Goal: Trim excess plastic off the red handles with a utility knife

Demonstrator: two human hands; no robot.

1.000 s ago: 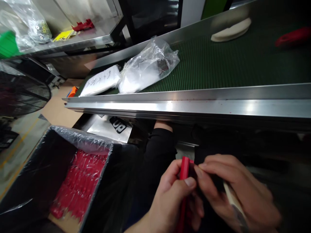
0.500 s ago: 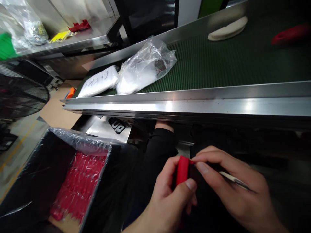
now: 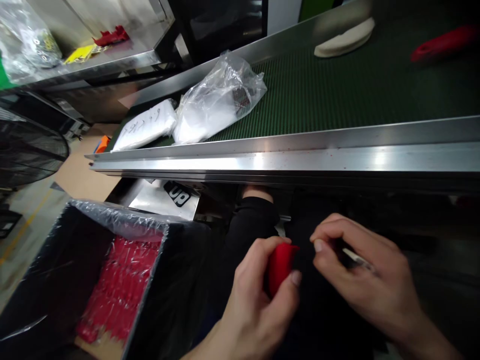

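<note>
My left hand (image 3: pixel 258 295) grips a small red plastic part (image 3: pixel 279 265) below the conveyor's steel edge, thumb and fingers wrapped around it. My right hand (image 3: pixel 360 275) is just to its right, fingers curled around a thin pale tool (image 3: pixel 360 260) whose tip is hidden; a small gap separates it from the red part. A black box (image 3: pixel 56 280) lined with clear film stands at the lower left and holds several red parts (image 3: pixel 120 285).
A green conveyor belt (image 3: pixel 337 95) with a steel rail (image 3: pixel 285 160) runs across the top. On it lie two plastic bags (image 3: pixel 213 105), a white pad (image 3: pixel 345 40) and a red piece (image 3: pixel 442 42). A steel shelf (image 3: pixel 75 60) and a fan (image 3: pixel 26 155) stand at left.
The red part has turned in my left hand and sunk deeper into my grip. My right hand has drawn away from it to the right. The view has shifted slightly.
</note>
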